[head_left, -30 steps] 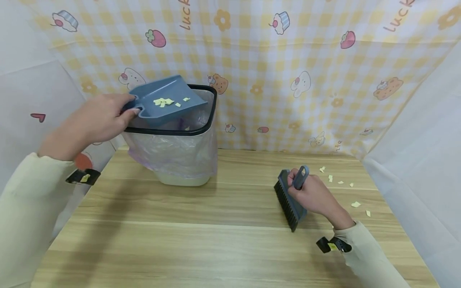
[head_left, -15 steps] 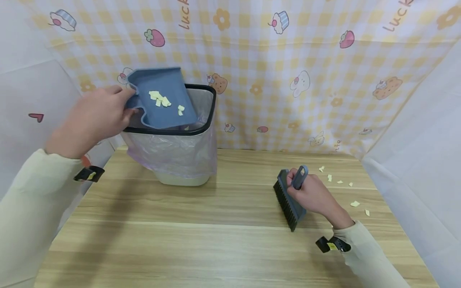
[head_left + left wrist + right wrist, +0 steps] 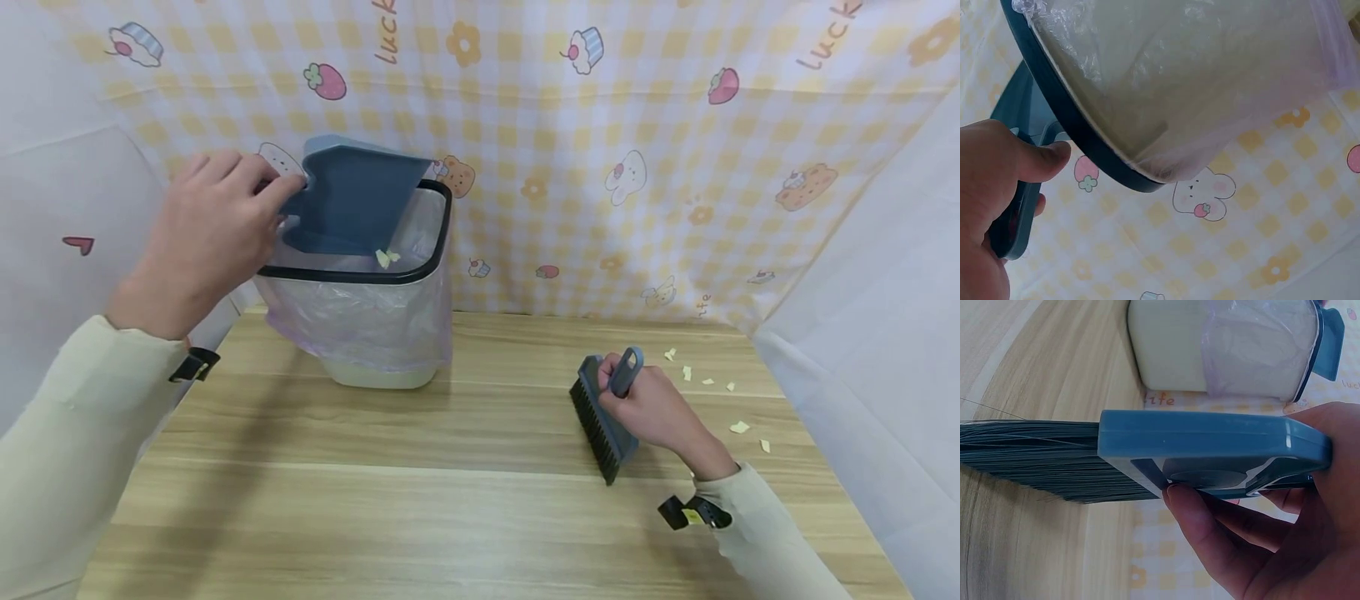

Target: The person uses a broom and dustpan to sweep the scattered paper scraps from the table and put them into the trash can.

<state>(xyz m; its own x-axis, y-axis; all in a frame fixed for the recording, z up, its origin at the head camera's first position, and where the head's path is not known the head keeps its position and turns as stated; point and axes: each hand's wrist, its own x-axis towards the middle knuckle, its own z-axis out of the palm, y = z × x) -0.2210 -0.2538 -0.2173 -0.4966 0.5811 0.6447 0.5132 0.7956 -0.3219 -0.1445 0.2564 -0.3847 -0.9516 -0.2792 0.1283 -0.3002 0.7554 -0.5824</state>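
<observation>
My left hand (image 3: 217, 229) grips the handle of a blue dustpan (image 3: 360, 196), which is tipped steeply over a trash bin (image 3: 390, 333) with a black rim and a plastic liner. A few pale yellow paper scraps (image 3: 386, 257) show at the pan's lower edge, above the bin's opening. In the left wrist view the thumb presses on the dustpan's handle (image 3: 1020, 219) beside the rim. Over on the right, my right hand (image 3: 648, 400) holds a blue hand brush (image 3: 611, 421) by its handle, its dark bristles (image 3: 1029, 456) toward the table.
Several paper scraps (image 3: 738, 427) lie scattered on the wooden table (image 3: 420, 517) to the right of the brush. A yellow checked cloth (image 3: 540, 125) hangs behind, and white sheets (image 3: 862, 350) flank both sides.
My left hand has turned the dustpan over from nearly level to steeply tipped, and the scraps have slid off its face toward the bin. The right hand and brush have stayed put.
</observation>
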